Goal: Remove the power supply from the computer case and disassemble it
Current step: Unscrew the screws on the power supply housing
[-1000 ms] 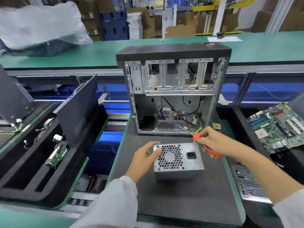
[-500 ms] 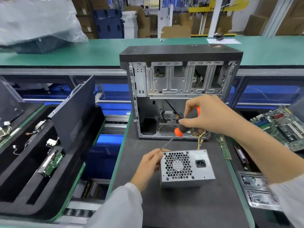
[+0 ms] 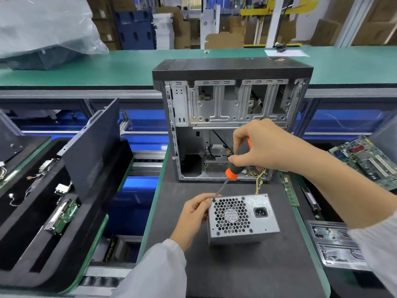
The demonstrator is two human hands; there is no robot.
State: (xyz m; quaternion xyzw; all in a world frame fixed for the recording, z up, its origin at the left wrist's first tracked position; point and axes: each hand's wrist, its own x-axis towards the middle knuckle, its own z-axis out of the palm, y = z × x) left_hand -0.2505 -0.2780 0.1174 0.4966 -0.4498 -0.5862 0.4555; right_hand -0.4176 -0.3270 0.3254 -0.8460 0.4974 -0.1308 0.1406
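Dark mat, green workbench behind, stacked cardboard boxes beyond

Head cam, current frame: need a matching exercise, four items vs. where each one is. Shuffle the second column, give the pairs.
Things:
1. power supply
2. screwdriver
3. computer case
4. motherboard

Places:
A. upright at the far end of the dark mat, open side toward the camera
B. on the mat in front of the case, steadied by the left hand
C. in the right hand, tip at the supply's upper left corner
D. far right, off the mat

Pairs: 1-B, 2-C, 3-A, 4-D
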